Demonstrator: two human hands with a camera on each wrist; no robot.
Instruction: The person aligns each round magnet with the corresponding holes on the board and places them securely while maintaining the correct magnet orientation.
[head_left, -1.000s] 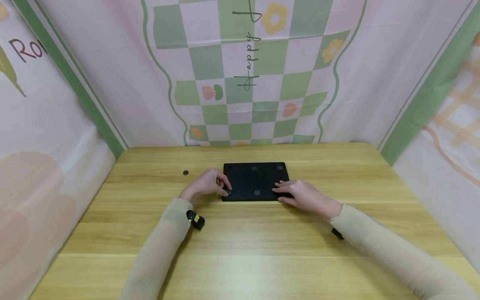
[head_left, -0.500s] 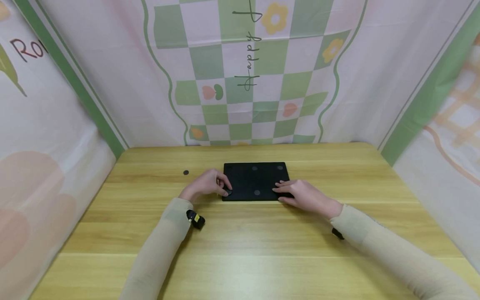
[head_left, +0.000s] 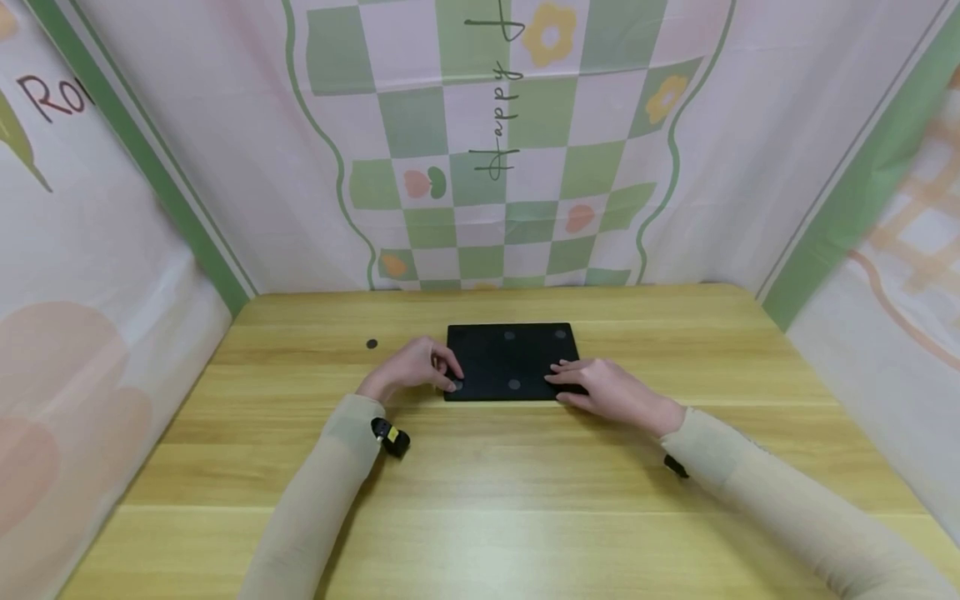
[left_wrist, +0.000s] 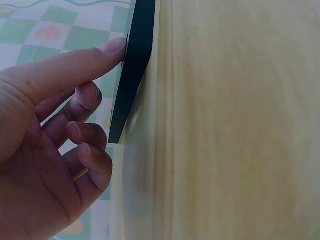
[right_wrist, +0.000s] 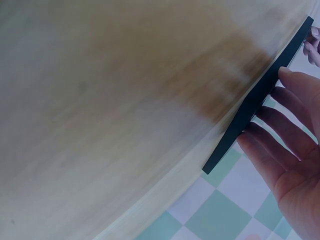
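A flat black rectangular board (head_left: 491, 358) lies near the table's far side, with several dark grey round discs on its top. My left hand (head_left: 416, 365) touches the disc (head_left: 458, 386) at the near left corner, thumb and forefinger tips right at it. In the left wrist view the thumb (left_wrist: 75, 70) reaches straight to the board's top face, and the other visible fingers bend loosely beside it. My right hand (head_left: 611, 394) rests on the board's near right corner, fingers spread and fairly straight. Its thumb lies by the near edge. What lies under these fingers is hidden.
One loose dark disc (head_left: 372, 344) lies on the wooden table (head_left: 480, 483), left of the board. Patterned cloth (head_left: 480, 192) hangs behind the table and at both sides. Small black cameras (head_left: 391, 438) sit at the wrists, over beige sleeves (head_left: 318, 492).
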